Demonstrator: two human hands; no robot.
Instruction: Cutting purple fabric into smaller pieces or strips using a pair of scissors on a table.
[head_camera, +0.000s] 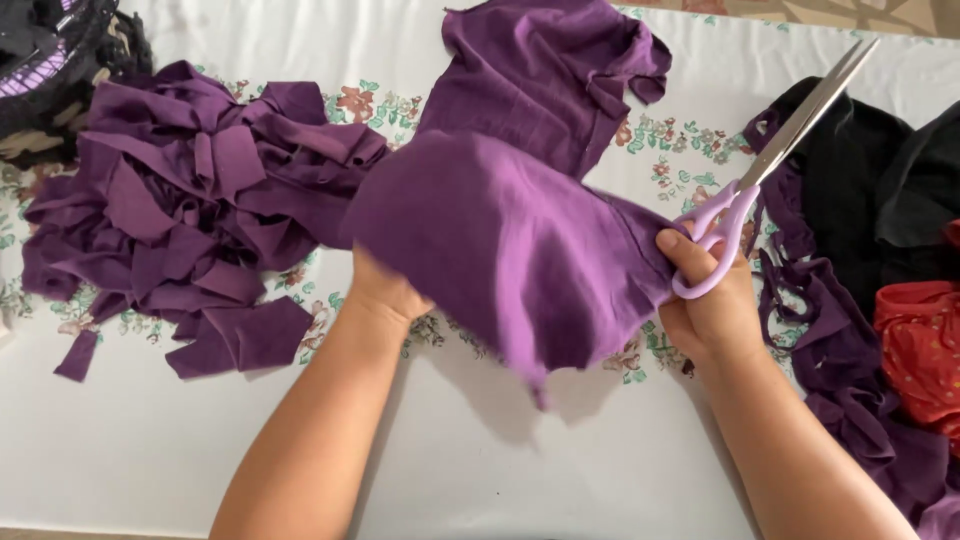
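A white table (150, 450) with a flower-print cloth carries a soft purple cloth (520, 230), lifted at its middle and gripped by both hands: the left hand (385, 290) underneath, the right hand (705, 300) also grasping lilac-handled steel scissors (770, 160). A heap of cut purple strips (190, 210) lies left
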